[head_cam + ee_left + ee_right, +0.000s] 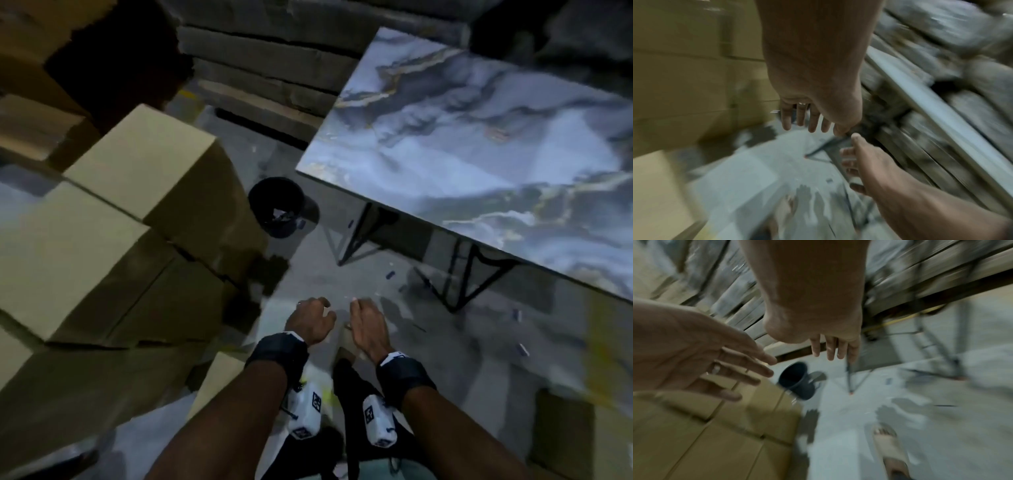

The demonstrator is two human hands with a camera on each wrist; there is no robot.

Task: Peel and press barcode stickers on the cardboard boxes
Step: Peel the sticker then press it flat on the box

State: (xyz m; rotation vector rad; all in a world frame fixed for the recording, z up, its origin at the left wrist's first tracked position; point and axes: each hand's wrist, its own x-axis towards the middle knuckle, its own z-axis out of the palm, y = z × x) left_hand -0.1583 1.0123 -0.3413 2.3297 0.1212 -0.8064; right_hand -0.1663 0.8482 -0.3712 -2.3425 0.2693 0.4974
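Several plain brown cardboard boxes (137, 164) are stacked on the left, also blurred in the left wrist view (684, 73) and the right wrist view (715, 434). My left hand (310, 320) and right hand (368, 322) hang side by side over the grey floor, right of the boxes and touching nothing. In the left wrist view the left hand's fingers (812, 120) point down, relaxed and empty. In the right wrist view the right hand's fingers (832, 348) are straight and empty, and the left hand (715, 363), with a ring, is spread. No sticker shows in either hand.
A marble-patterned table (479, 154) on black folding legs (356, 236) fills the right. A black bin (279, 205) stands on the floor between the boxes and the table. Grey slabs (267, 61) are stacked at the back. Small scraps litter the floor. My sandalled foot (890, 449) is below.
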